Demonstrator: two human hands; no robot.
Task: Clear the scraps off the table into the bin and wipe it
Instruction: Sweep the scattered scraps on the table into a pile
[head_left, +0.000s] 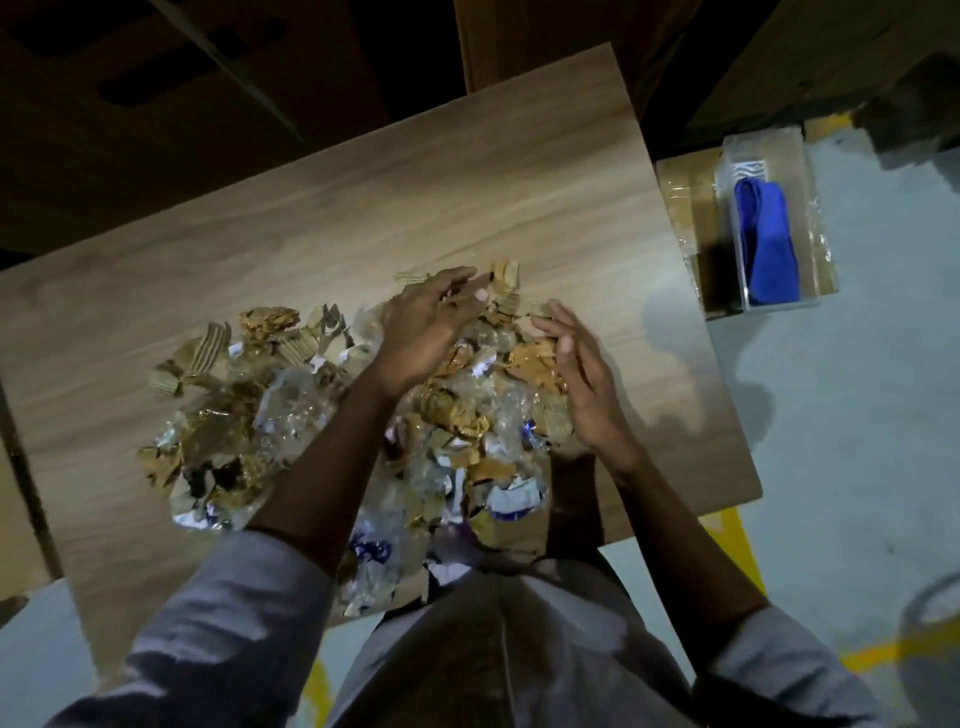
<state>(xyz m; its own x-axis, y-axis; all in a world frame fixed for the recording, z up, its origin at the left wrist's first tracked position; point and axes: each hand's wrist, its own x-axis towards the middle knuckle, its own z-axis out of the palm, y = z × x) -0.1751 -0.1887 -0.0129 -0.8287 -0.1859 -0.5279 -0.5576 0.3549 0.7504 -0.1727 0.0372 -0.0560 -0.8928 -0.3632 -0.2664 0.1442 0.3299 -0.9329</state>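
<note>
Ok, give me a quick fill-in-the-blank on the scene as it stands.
The cloth in the clear box is ____ in colour.
That box stands beyond the table's ____ edge.
The left hand and right hand hold ____; both are open over the scraps.
Missing: blue; right; nothing.

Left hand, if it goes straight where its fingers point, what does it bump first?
Probably the cardboard scraps just beyond the left hand, at the far edge of the pile. Its height above them is unclear, so it might pass over.
</note>
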